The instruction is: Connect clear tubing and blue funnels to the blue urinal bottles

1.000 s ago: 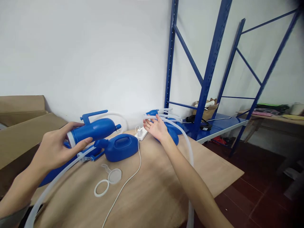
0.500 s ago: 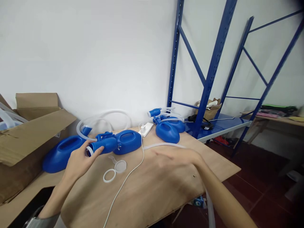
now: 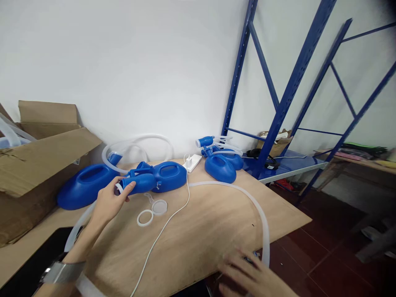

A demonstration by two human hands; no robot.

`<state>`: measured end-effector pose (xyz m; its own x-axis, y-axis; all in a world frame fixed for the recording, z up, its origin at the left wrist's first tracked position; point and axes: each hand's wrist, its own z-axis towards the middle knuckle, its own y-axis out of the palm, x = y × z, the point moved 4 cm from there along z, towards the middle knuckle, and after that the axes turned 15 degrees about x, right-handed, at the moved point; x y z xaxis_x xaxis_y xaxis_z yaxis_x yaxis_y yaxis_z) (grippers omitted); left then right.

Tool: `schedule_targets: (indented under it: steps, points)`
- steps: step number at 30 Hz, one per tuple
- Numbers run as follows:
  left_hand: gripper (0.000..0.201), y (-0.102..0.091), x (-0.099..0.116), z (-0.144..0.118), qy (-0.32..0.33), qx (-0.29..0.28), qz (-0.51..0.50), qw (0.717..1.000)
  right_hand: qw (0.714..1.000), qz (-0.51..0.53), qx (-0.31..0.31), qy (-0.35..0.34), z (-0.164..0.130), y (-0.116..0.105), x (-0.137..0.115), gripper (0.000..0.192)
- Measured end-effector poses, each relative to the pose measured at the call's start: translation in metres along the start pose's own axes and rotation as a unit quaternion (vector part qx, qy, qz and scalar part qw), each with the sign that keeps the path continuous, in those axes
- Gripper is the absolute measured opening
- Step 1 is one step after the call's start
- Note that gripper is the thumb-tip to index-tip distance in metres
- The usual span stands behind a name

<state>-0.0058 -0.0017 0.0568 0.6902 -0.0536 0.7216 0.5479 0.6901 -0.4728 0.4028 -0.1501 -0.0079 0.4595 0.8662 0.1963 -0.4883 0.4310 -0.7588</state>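
My left hand (image 3: 111,202) is closed around the open end of a blue urinal funnel (image 3: 142,183), which has a white ring inside its mouth. Behind the funnel, a blue urinal bottle (image 3: 170,176) with a moulded handle lies on the table. My right hand (image 3: 247,270) is at the front edge with fingers spread, somewhat blurred, and nothing visible in it. Close to it, a translucent hose (image 3: 258,210) curves across the table and over the edge. A white ring (image 3: 144,218) and a clear round cap (image 3: 159,207) lie in front of the funnel.
Another blue bottle (image 3: 88,185) with a coiled hose lies left, beside an open cardboard box (image 3: 46,156). More blue bottles (image 3: 220,168) are at the back right. A white cable (image 3: 161,233) runs from a power strip (image 3: 193,163) across the table. Blue shelving (image 3: 291,78) stands right.
My right hand has moved down from above the table's middle to the front edge, uncovering the curved hose. My left hand keeps its hold on the funnel. The view has shifted slightly.
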Motion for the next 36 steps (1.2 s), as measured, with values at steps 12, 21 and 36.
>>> schedule_targets:
  steps: [12, 21, 36]
  points:
    - [0.055, 0.009, -0.01, -0.008, 0.044, 0.018, -0.032, 0.998, 0.999, -0.011, -0.052, -0.005, 0.066, 0.097, 0.083, 0.052]
    - [0.056, 0.042, -0.009, -0.037, -0.002, -0.022, -0.103, 0.994, 0.991, 0.112, -0.02, -0.068, 0.114, 0.11, 0.069, 0.042]
    - [0.064, 0.05, 0.002, -0.054, -0.07, -0.091, -0.25, 0.961, 0.693, 0.547, 0.135, 0.45, 0.176, 0.162, 0.112, 0.07]
